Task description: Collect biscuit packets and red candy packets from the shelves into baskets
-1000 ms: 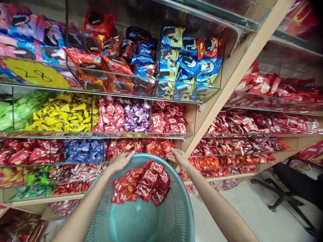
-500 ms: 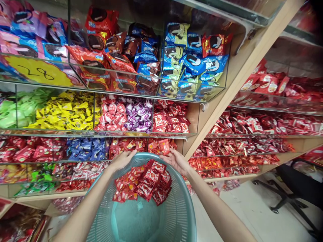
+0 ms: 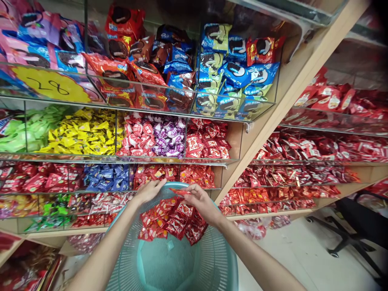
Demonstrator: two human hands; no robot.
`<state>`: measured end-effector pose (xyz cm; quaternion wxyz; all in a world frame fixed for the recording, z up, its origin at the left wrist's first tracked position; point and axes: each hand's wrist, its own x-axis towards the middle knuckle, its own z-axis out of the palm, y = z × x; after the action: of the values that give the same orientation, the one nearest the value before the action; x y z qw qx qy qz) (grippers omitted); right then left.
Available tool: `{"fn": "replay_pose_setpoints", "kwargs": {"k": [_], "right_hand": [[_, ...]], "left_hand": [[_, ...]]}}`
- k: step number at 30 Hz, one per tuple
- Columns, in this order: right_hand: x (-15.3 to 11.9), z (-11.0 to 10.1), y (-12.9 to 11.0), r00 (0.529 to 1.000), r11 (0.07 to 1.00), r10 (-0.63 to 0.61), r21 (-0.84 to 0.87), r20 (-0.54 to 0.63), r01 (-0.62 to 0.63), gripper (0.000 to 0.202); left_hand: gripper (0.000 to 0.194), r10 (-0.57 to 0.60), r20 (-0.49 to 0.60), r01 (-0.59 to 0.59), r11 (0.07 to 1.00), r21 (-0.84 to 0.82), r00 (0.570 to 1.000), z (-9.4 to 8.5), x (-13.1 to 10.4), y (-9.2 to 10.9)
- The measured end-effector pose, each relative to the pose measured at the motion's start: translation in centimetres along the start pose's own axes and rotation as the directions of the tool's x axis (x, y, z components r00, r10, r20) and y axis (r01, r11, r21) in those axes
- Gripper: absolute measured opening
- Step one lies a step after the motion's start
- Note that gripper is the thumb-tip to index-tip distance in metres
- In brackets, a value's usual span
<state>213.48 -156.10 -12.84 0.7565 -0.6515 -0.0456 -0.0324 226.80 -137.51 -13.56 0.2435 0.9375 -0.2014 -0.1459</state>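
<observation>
A green plastic basket [image 3: 226, 258] stands before the shelves, with red candy packets [image 3: 172, 220] piled against its far side. My left hand [image 3: 151, 190] holds the basket's far rim, fingers wrapped over it. Over the far rim, to the right of it, my right hand [image 3: 198, 201] pinches an orange-red packet [image 3: 180, 191]. Just beyond that hand is a compartment of orange-red packets [image 3: 198, 176].
Shelves hold yellow packets [image 3: 85, 131], blue packets [image 3: 107, 177] and cookie packs [image 3: 236, 74]. A slanting wooden post [image 3: 291, 97] divides them from red-filled shelves at the right. A black wheeled chair [image 3: 360, 222] stands at lower right.
My right hand has moved left and nearer, carrying the packet from the front of the compartment to above the basket's far rim. My left hand stays on the rim.
</observation>
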Motion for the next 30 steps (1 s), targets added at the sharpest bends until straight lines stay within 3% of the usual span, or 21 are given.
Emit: {"fn": "replay_pose_setpoints", "kwargs": {"k": [2, 4, 8, 15, 20, 30], "right_hand": [[-0.3, 0.1, -0.1, 0.986, 0.964, -0.168, -0.207, 0.014, 0.167, 0.016], [-0.5, -0.1, -0.3, 0.945, 0.849, -0.314, -0.419, 0.088, 0.322, 0.016], [-0.7, -0.5, -0.4, 0.874, 0.618, -0.412, -0.626, 0.258, 0.476, 0.02], [1.1, -0.6, 0.6, 0.872, 0.522, -0.328, -0.7, 0.363, 0.487, 0.02], [2.2, 0.6, 1.2, 0.864, 0.376, -0.234, -0.778, 0.446, 0.504, 0.018], [4.4, 2.2, 1.5, 0.899, 0.113, -0.233, -0.907, 0.372, 0.405, 0.027]], "left_hand": [[0.073, 0.008, -0.003, -0.008, 1.0, -0.01, 1.0, 0.0, -0.1, 0.0], [0.073, 0.006, -0.01, -0.006, 1.0, -0.022, 1.0, 0.0, -0.1, 0.0], [0.074, 0.0, -0.018, -0.001, 1.0, -0.027, 1.0, 0.1, -0.1, -0.1], [0.077, -0.032, -0.019, 0.032, 0.999, -0.01, 0.999, 0.2, 0.0, -0.2], [0.073, 0.011, -0.015, -0.011, 0.999, -0.03, 1.0, 0.1, -0.1, -0.1], [0.069, -0.001, -0.028, 0.0, 1.0, -0.027, 1.0, 0.2, 0.0, -0.2]]}}
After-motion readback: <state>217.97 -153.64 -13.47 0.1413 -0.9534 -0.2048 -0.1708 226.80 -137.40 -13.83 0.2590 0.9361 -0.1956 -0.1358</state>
